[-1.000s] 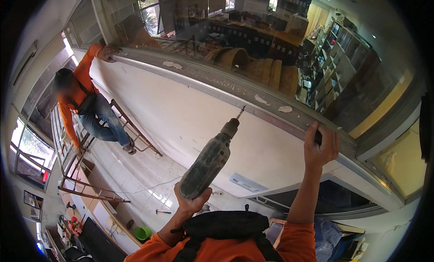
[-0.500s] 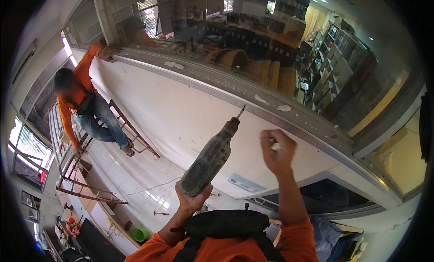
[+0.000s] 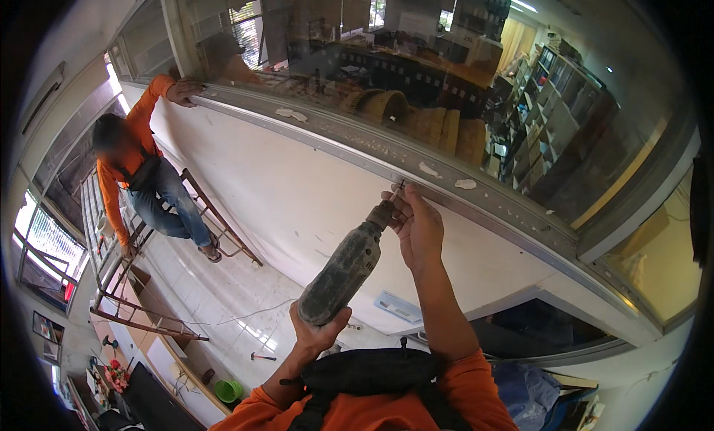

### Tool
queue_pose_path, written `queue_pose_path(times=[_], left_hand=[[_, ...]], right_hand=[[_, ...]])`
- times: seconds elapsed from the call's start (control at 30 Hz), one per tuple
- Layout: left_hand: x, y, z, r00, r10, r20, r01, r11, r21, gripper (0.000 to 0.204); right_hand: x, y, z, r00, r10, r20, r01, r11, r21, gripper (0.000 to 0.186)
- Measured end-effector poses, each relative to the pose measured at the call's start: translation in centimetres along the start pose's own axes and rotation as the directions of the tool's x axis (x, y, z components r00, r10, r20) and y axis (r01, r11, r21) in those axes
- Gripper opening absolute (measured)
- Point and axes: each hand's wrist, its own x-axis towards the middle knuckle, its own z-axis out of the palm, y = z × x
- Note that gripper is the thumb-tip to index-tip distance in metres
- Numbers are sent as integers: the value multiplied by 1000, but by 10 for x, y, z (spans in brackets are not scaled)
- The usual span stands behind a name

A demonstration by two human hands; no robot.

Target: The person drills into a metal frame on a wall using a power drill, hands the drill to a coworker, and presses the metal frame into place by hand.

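My left hand point(image 3: 321, 328) grips the rear of a dusty dark power drill point(image 3: 338, 271), which points up toward the aluminium window ledge point(image 3: 349, 148). My right hand point(image 3: 413, 219) is closed, fingertips bunched around the drill bit point(image 3: 394, 194) at the ledge's lower edge; whatever small thing they hold there is too hidden to name. The bit's tip is mostly behind the fingers. Pale flakes lie along the ledge, below a large glass pane point(image 3: 431, 59).
A person in an orange top point(image 3: 141, 156) perches on metal scaffolding point(image 3: 108, 297) at left, one hand on the ledge. Below are a tiled floor point(image 3: 230, 290) with a hammer point(image 3: 262, 356), a power cord, a wooden cabinet and a green bucket point(image 3: 227, 390). A blue plastic sheet lies bottom right.
My right hand has left the ledge at the right, moving left and up to close its fingers by the drill's bit. The drill has shifted only slightly.
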Motion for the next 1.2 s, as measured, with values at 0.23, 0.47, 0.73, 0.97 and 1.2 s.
queue_pose_path(times=[0.23, 0.47, 0.73, 0.97, 1.2], left_hand=[[0, 5, 0, 1000, 13, -5, -13, 1000, 27, 39], [-1, 1, 0, 999, 28, -33, -27, 999, 29, 38], [-2, -1, 1, 999, 15, -35, -16, 999, -35, 56], [-2, 2, 0, 999, 23, -39, -24, 999, -34, 40], [-2, 2, -1, 999, 9, -36, -11, 999, -36, 38]], right_hand=[[4, 8, 4, 1000, -9, -3, 9, 996, 90, 27], [8, 2, 2, 997, 38, 72, -47, 991, 125, 26], [6, -1, 4, 991, 65, 117, -84, 983, 166, 16], [11, 5, 2, 991, 47, 128, -72, 978, 194, 19], [10, 3, 2, 993, 64, 103, -82, 980, 180, 20]])
